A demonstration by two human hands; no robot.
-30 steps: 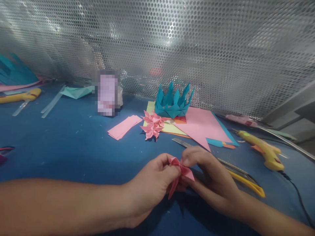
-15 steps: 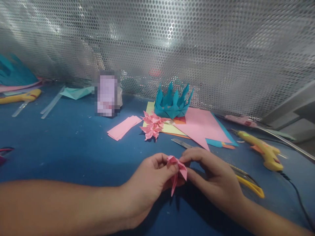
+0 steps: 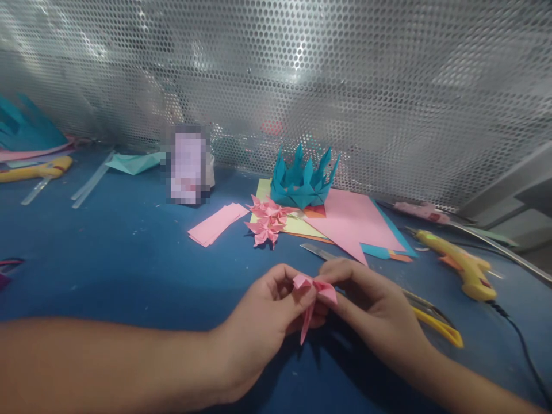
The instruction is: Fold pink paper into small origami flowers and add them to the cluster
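Note:
Between my hands, a little above the blue table [image 3: 142, 276], is a small pink folded paper flower [image 3: 307, 316] with pointed petals, one hanging downward. My left hand [image 3: 273, 307] pinches it between thumb and fingers. From the other side, my right hand [image 3: 371, 305] grips a petal with thumb and forefinger. My fingers hide the flower's middle. Just beyond are several finished-looking pink paper flowers [image 3: 266, 221] bunched together. A stack of pink paper strips [image 3: 218, 224] lies to their left.
A teal folded-paper crown [image 3: 302, 187] stands on coloured sheets, including a pink sheet [image 3: 362, 221]. A yellow utility knife [image 3: 440, 328] lies partly under my right hand, blade out. At right rests a yellow glue gun [image 3: 461, 264] with a cord. Behind rises a perforated metal panel [image 3: 241, 75].
My right fingers have turned the flower's right petal outward and slightly up; it pointed lower before. My left hand keeps its pinch nearly in place.

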